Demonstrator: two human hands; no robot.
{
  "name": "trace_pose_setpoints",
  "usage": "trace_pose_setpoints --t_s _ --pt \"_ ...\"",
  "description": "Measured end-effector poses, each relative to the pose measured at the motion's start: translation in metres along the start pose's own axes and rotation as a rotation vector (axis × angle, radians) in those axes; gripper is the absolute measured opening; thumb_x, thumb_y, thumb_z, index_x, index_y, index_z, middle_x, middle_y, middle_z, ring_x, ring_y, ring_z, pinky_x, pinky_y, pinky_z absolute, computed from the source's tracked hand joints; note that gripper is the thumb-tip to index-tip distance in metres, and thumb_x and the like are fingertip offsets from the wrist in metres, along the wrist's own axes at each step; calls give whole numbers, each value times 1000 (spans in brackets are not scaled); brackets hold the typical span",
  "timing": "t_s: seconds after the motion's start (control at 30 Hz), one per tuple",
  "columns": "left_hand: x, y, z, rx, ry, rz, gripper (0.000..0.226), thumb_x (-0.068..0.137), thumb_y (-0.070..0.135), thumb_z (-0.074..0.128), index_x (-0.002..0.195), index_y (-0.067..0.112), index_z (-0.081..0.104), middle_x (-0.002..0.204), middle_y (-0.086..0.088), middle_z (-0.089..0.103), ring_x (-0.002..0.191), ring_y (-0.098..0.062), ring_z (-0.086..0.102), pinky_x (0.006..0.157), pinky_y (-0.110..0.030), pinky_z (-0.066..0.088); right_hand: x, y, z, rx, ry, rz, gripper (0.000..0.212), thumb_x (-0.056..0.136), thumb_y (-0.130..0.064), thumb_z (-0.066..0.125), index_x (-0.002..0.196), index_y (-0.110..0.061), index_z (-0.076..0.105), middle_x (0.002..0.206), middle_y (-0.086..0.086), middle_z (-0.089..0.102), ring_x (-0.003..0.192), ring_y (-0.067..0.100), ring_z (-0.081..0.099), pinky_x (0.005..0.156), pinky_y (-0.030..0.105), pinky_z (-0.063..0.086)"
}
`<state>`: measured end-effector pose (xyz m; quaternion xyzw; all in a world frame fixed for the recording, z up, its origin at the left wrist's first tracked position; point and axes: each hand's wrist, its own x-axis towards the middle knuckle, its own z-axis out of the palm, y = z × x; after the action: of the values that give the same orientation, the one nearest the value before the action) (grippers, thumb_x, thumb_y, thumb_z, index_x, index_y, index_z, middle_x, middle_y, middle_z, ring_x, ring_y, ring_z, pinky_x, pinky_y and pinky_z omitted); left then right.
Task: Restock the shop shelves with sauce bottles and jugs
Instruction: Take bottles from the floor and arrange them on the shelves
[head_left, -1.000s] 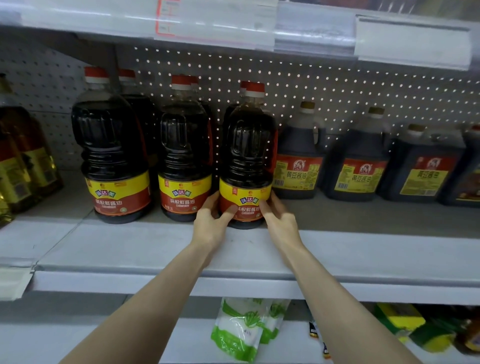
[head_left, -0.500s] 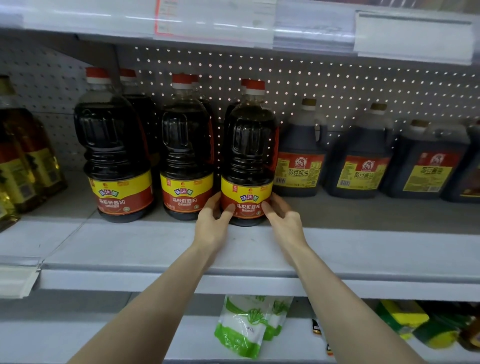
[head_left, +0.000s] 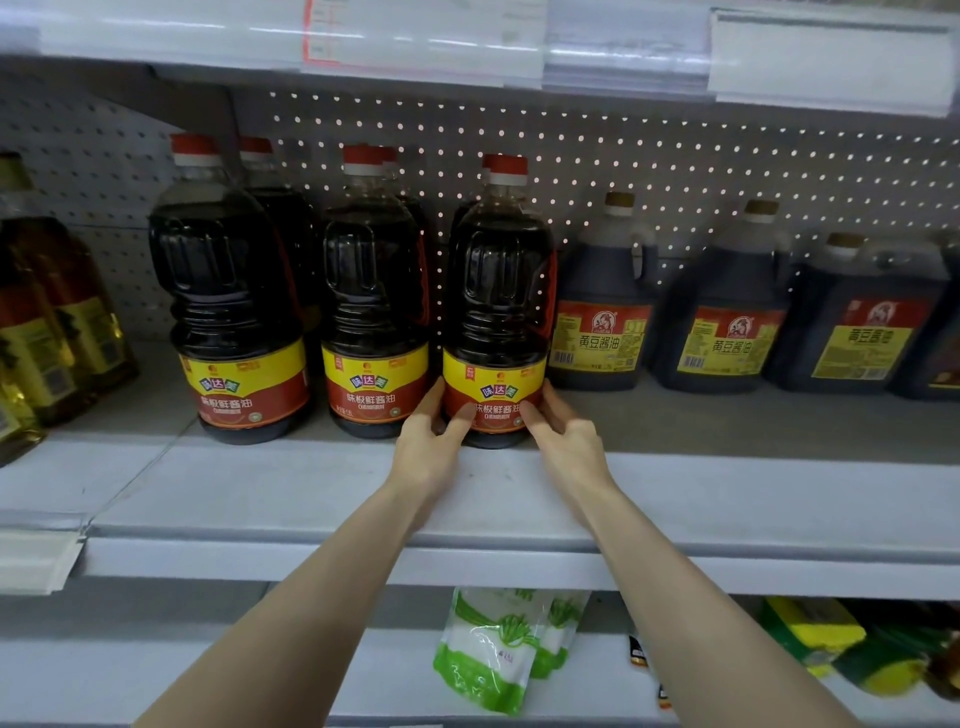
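Two-handed hold, low on the front sauce bottle (head_left: 497, 312): gripped at the label band by the left hand (head_left: 427, 441) from one side and the right hand (head_left: 563, 435) from the other, curled round the base. Stands upright on the middle shelf (head_left: 519, 501), third in the row of red-capped fronts, with a twin (head_left: 487, 162) right behind; touching or not, cannot tell.

Looks like squaring up the row. Sits tall and full, with most of the weight above the grip, so could rock or tip forward if shoved back sharply. Could strike the twin behind and nudge it into the pegboard (head_left: 675, 156). Could knock the neighbouring bottle (head_left: 374, 312), just beside on the left with only a slim gap, if slid sideways. Could bump the handled jug (head_left: 602, 312), just beside on the right, if let drift the other way. Could lose its footing over the shelf lip if drawn far forward, and land among the green packets (head_left: 493, 654) on the level below. Might slip in the grip, given the smooth label. Might end up with the label turned away from the aisle if twisted during the push. Best to move slowly, press evenly from both sides, and release only once settled flat.
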<state>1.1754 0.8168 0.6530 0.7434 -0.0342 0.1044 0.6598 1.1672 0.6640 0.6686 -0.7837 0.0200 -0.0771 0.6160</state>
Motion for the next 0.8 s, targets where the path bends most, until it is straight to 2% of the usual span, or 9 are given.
trace_pose_setpoints --t_s 0.1,0.27,0.53,0.8 --pt "0 0 0 -1 3 4 54 96 24 55 147 20 36 139 6 52 127 -11 47 104 -26 38 0 -1 0 -8 -7 5 54 96 -35 56 146 -27 38 143 -2 50 133 19 44 101 24 33" --pt "1 -3 0 -28 -11 -5 57 96 26 55 148 22 34 140 8 51 129 -11 46 110 -34 37 0 -4 -1 -51 -22 1 54 97 -36 52 147 -26 36 144 -2 48 134 20 43 98 21 32" --pt "-1 0 -1 -69 -21 0 57 97 25 54 149 22 31 137 12 49 128 -8 45 103 -24 36 0 -4 -2 -83 -37 10 54 97 -39 51 148 -27 35 144 -1 49 134 20 42 100 24 33" --pt "1 -2 -1 -53 -15 -3 59 97 25 54 150 22 30 142 9 48 129 -9 44 106 -26 36 0 -5 -1 -89 -56 19 55 98 -39 50 149 -27 33 144 -1 49 133 20 43 98 21 32"
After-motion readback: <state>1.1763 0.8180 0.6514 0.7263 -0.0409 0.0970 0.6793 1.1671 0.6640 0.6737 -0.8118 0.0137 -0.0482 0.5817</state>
